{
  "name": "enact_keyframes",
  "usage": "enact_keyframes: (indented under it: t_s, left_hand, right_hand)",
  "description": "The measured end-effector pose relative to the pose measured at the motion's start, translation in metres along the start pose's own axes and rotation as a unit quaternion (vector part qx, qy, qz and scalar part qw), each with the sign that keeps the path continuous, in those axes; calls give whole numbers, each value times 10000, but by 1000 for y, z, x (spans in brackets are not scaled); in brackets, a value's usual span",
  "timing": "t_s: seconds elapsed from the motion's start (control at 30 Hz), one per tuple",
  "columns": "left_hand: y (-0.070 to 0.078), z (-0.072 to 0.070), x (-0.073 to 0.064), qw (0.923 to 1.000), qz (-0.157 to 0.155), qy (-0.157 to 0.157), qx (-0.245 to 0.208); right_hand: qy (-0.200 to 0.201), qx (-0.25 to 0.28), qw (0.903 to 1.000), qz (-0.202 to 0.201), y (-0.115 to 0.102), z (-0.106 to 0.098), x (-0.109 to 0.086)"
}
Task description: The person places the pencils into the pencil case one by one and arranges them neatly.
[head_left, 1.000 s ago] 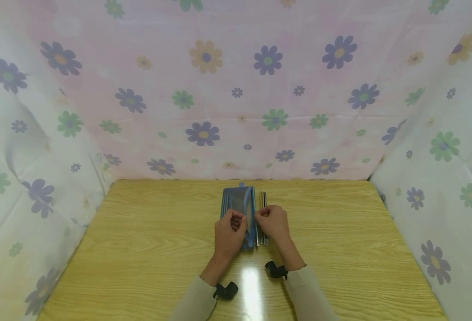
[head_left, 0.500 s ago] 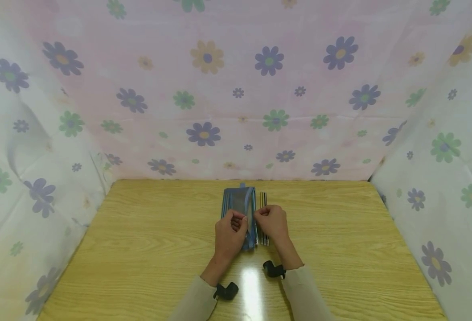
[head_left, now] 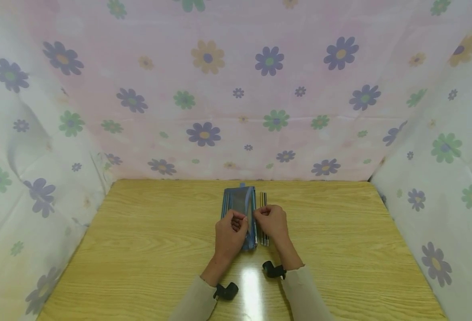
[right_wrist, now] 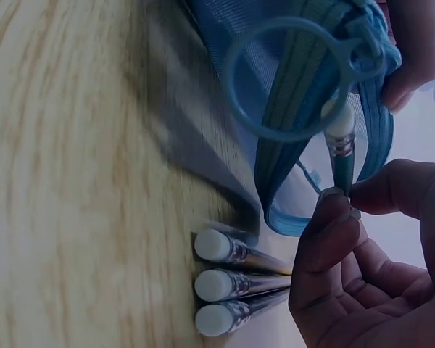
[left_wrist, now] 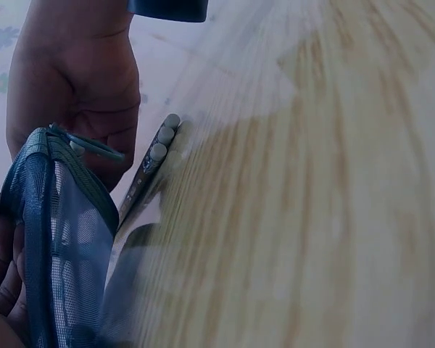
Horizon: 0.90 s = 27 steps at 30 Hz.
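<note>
A blue mesh pencil case (head_left: 240, 198) lies lengthwise on the table, its zipped side open toward the right. My left hand (head_left: 228, 235) grips the case's upper edge, fingers curled behind the mesh in the left wrist view. Between thumb and fingertips, my right hand (head_left: 275, 223) pinches a teal pencil (right_wrist: 342, 163). Its white eraser end shows between the two zipper edges, behind the round zipper pull (right_wrist: 233, 83). Three pencils (right_wrist: 214, 286) with white erasers lie side by side on the table below my right hand. Most of the held pencil is hidden.
The wood-grain table (head_left: 147, 249) extends to both sides of the hands. Flower-patterned cloth (head_left: 236, 107) stands at its back and sides. Other long, thin items (head_left: 226, 200) show through the mesh at the case's left.
The held pencil has shifted left, its end now against the case's right edge. My right wrist has moved slightly left; my left hand stays nearly still on the case.
</note>
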<state>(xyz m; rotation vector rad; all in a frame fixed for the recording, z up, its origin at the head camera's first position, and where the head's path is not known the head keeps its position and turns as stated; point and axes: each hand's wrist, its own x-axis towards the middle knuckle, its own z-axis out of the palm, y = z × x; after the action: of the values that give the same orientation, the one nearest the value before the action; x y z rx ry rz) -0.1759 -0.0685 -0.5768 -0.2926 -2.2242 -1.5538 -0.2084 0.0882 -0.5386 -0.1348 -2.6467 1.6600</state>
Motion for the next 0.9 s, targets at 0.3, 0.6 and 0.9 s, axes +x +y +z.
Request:
enact_keyframes:
  t_s: [0.3,0.6,0.9]
  left_hand:
    - [0,0,-1,10000,20,-7,76]
    - [2,0,0,9999,69,13,96]
    - [3,0,0,10000,42,6,17]
  right_hand:
    - [-60,74,9998,176,-1,1,1]
    - [-76,180,9998,96,-2,5,1]
    - [-131,44,9999,-22,-3,9,0]
